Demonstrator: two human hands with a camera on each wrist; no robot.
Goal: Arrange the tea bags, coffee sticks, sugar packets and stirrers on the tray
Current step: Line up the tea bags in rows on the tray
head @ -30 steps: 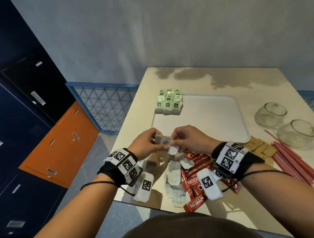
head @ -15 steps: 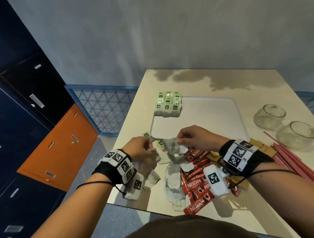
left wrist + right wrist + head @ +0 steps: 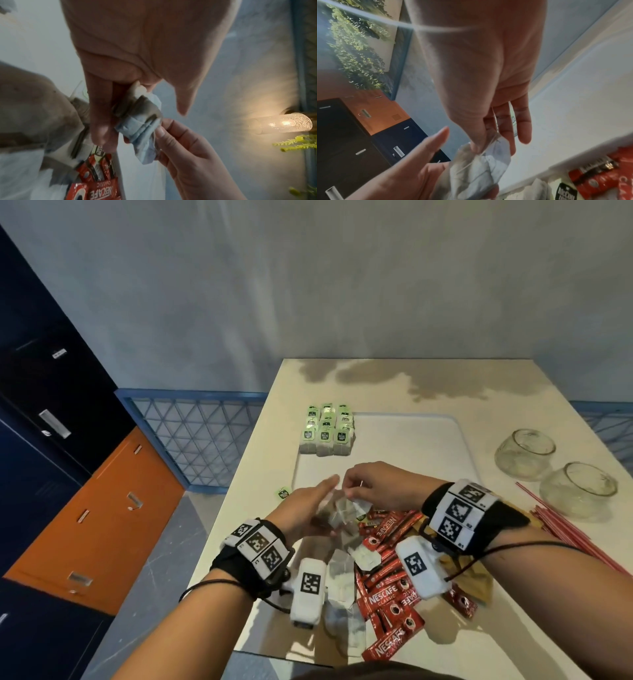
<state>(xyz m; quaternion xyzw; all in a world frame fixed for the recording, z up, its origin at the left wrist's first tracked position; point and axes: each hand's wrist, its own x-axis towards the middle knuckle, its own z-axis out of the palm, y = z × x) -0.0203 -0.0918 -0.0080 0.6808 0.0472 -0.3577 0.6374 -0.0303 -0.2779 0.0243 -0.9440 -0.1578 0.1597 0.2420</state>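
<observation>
Tea bags in hands: soft, light paper sachets [image 3: 342, 510], bunched and crumpled between both hands above the tabletop's near edge, just short of the tray [image 3: 411, 453]; strings likely to tangle
Left hand [image 3: 305, 508]: fingers curled round the bunch, index finger straight
Right hand [image 3: 373, 486]: thumb and fingertips pinching one bag's top
Where to hold: by judgement, the bag's flat sides, gently, since thin paper tears; not the string
Placed stack: green-tagged bags [image 3: 325, 434] at the tray's far left corner
Waiting: coffee sticks [image 3: 387, 594], stiff and slick; stirrers [image 3: 565, 529], thin, prone to roll
</observation>
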